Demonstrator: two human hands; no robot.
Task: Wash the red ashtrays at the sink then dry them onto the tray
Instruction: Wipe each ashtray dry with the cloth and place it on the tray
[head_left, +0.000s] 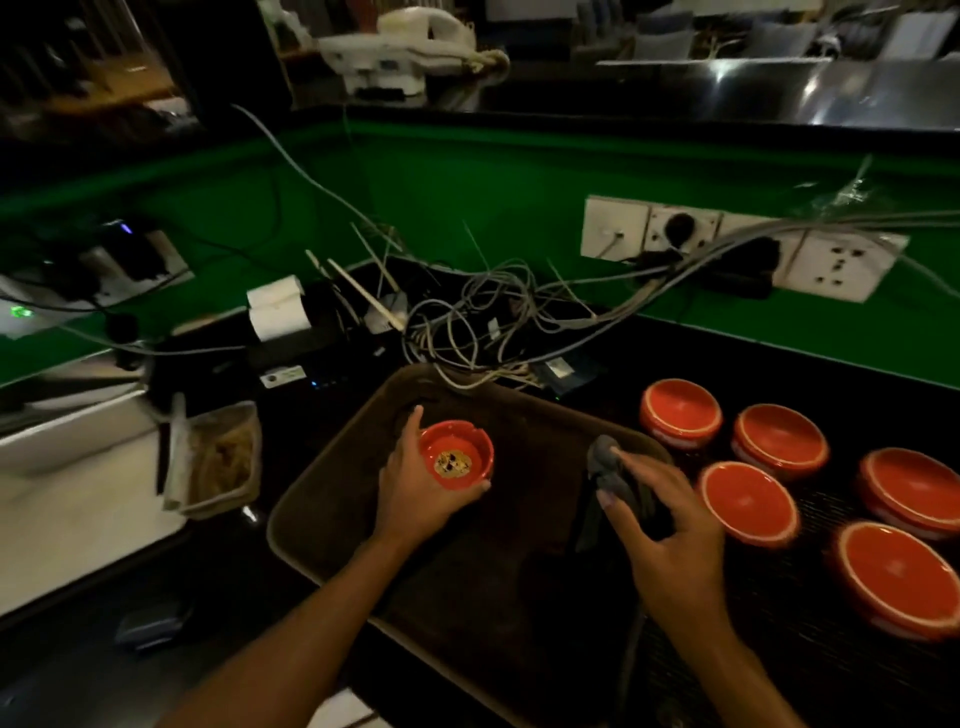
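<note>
We cup the small round red ashtray (456, 455) in our left hand (415, 493), thumb along its near rim and fingers wrapped round the far side, so it sits upright with its mouth facing us. That hold keeps the bowl open to view, and we can see a yellowish, speckled patch at the bottom; whether that is residue or a printed mark we cannot tell. The ashtray hovers just above the dark brown rectangular tray (332, 493), which is where dried pieces are meant to land, so we judge this one is about to be wiped or set down.

Our right hand (670, 535) is closed on a bunched grey cloth (608, 467), its fingers curled over it and one end of it poking up toward the ashtray. Holding the cloth gathered like this gives us a firm pad to press into the bowl, and it sits near the ashtray but apart from it, not yet in contact.

To our right, on the black ribbed mat (810, 649), five red bowl-shaped ashtrays (748, 501) stand upside down, well clear of the tray. Turned over that way they can drain, which suggests they wait their turn with the cloth. No sink shows in this view. Behind the tray lies a tangle of grey cables (483, 317), so we keep wet things low and forward.
</note>
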